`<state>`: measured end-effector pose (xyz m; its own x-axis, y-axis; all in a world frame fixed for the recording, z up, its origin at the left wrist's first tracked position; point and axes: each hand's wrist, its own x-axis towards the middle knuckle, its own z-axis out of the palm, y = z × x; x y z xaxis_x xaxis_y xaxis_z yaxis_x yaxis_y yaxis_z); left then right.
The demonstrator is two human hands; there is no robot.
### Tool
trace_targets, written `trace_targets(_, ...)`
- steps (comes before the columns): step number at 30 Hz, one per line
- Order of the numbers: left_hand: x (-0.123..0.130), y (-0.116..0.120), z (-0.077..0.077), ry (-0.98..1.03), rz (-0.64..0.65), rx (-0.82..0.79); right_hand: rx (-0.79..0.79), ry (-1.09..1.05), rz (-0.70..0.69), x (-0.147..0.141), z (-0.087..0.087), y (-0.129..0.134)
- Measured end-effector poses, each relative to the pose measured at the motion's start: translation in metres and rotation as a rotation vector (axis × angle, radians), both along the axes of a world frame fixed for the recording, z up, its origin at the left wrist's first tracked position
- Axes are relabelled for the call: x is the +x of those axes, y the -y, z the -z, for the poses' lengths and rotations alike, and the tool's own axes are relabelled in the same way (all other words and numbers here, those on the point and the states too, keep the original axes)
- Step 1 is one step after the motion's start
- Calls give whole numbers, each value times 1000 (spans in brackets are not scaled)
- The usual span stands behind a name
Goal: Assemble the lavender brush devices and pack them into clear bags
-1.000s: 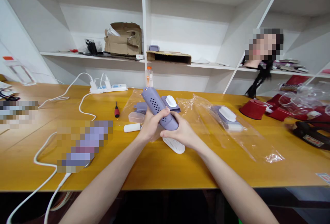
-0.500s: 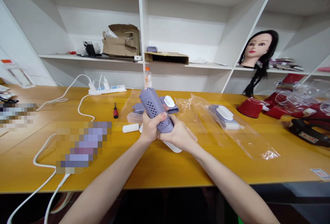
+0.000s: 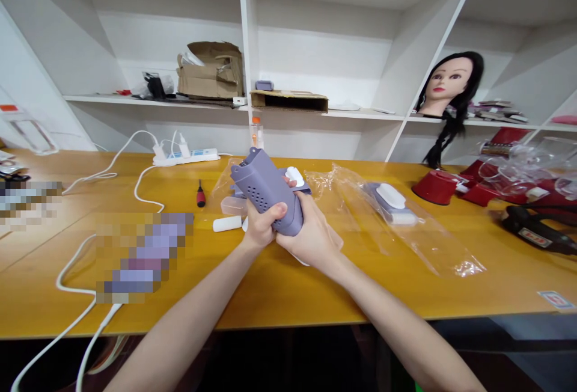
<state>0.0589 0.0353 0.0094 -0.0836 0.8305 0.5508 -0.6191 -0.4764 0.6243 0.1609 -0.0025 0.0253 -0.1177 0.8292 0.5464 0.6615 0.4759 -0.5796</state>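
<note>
A grey-purple plastic housing (image 3: 265, 184) with rows of small holes is held tilted above the table, its far end rimmed by small tabs. My left hand (image 3: 262, 223) grips its lower left side, thumb across the holes. Around the near end and right side wraps my right hand (image 3: 311, 229). Behind the housing lies a grey-purple part with a white oval pad (image 3: 295, 177), partly covered. A white cylindrical piece (image 3: 227, 223) and a translucent plastic piece (image 3: 233, 205) rest to the left of my hands. Some pale pieces under my hands are mostly hidden.
A red-and-black screwdriver (image 3: 201, 195) and a white power strip (image 3: 193, 156) are on the left. At right, another grey-purple unit (image 3: 391, 202) lies among clear plastic bags (image 3: 433, 245). Red appliances (image 3: 435, 187) and a black tool (image 3: 532, 229) stand farther right. White cables cross the left side.
The housing has turned slightly in my hands, so more of its tabbed far end shows. Both hands keep their hold on it.
</note>
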Motion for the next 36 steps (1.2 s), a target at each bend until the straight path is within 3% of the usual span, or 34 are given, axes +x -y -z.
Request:
trace_targets(5, -1, 2, -3, 29, 36, -63, 118, 97, 78, -1, 7, 2)
trace_targets(9, 4, 4, -4, 103, -91, -132, 415, 375, 172, 5, 17, -4)
trace_targets(14, 9, 5, -1, 104, -227, -91, 541, 564, 279, 9, 18, -7)
trace_targets(24, 3, 5, -13, 157, -19, -401, 513, 480, 171, 1, 20, -5)
trace_targets(27, 2, 4, -15, 142, -60, -354, 398, 465, 170, 3, 18, -4)
trace_targets(30, -1, 4, -14, 72, -2, -292, 159, 268, 98, 7, 9, -3)
trace_targets(33, -6, 3, -10, -29, 90, -185, -208, -57, -183, 12, -2, -7)
trace_targets(36, -8, 1, -3, -118, 80, -39, -461, -218, -395, 14, -8, -11)
